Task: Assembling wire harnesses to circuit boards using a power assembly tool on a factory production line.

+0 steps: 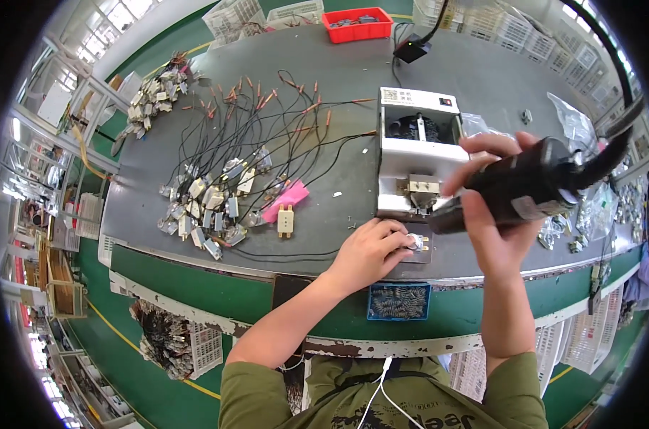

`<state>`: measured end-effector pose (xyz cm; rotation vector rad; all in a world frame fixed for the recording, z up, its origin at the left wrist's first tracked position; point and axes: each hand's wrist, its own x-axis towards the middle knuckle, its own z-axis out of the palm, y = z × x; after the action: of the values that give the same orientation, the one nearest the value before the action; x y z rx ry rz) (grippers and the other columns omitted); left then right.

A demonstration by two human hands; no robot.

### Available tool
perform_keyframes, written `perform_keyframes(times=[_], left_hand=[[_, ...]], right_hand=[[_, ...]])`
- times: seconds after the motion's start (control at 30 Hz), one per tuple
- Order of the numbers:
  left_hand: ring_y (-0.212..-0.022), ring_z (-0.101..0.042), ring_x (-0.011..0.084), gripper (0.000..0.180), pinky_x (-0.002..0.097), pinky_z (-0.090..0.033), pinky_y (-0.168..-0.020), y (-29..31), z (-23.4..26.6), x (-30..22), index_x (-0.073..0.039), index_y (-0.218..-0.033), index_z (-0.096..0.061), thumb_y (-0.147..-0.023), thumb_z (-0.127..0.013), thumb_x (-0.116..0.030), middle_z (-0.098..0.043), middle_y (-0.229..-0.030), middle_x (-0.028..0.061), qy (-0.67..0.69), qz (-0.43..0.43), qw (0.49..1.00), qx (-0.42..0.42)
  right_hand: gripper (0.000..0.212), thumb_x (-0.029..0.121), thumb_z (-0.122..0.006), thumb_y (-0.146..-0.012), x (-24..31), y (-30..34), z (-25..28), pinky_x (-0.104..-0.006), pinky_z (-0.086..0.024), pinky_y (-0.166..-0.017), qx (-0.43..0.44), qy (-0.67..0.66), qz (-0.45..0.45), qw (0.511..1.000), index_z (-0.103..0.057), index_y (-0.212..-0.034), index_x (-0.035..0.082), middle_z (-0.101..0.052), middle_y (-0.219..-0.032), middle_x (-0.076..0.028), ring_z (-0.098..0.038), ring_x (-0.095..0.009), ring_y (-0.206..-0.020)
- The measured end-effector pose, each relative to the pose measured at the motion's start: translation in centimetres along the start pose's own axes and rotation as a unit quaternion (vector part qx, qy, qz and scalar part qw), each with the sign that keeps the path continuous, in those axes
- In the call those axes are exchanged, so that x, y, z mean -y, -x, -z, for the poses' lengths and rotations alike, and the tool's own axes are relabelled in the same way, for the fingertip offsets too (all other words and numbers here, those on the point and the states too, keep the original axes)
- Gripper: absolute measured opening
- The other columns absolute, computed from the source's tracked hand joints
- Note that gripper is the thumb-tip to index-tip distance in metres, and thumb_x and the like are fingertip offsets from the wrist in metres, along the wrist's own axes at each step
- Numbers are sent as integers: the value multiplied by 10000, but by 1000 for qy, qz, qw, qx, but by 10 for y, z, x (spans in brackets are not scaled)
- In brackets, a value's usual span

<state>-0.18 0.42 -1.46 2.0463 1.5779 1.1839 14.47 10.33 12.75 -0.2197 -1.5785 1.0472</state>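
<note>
Near the front edge of the grey table, my left hand (371, 250) pinches a small pale plug (416, 242) with metal prongs against a flat plate. A dark cable runs across the table toward that hand from the left. My right hand (507, 229) is wrapped round a thick black electric screwdriver (514, 182), raised to the right of a white screw feeder (423, 154). The screwdriver's tip is hard to make out beside the feeder. Left of my left hand lie a beige plug (286, 222), a pink piece (285, 201) and a heap of plugs (210, 207) with black cables.
A blue tray of screws (428, 304) sits below the table's front edge. A red bin (357, 30) stands at the far edge. More plug parts (156, 96) are piled far left. Plastic bags (575, 121) and metal parts lie right. A black camera-like box (412, 48) hangs behind the feeder.
</note>
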Motion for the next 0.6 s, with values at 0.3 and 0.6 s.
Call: perform_keyframes(times=[0.3, 0.6], left_hand=[[-999, -615, 266, 200, 384, -503, -880, -4, 11, -4, -129, -1010, -703, -839, -773, -208, -655, -1079, 20, -27, 24, 998, 60], [-969, -607, 281, 292, 401, -506, -861, -7, 8, -4, -145, -1105, -684, -834, -772, -210, -635, -1089, 29, -40, 9, 998, 54]], right_hand=[[918, 592, -552, -965, 29, 13, 21, -441, -556, -813, 8, -166, -139, 976, -75, -1612, 148, -578, -1263, -268, -660, -287, -937], [998, 130, -741, -912, 5, 28, 7, -301, -542, -654, 40, 44, -20, 998, -22, -1603, 131, -591, -1140, -170, -635, -162, -726]])
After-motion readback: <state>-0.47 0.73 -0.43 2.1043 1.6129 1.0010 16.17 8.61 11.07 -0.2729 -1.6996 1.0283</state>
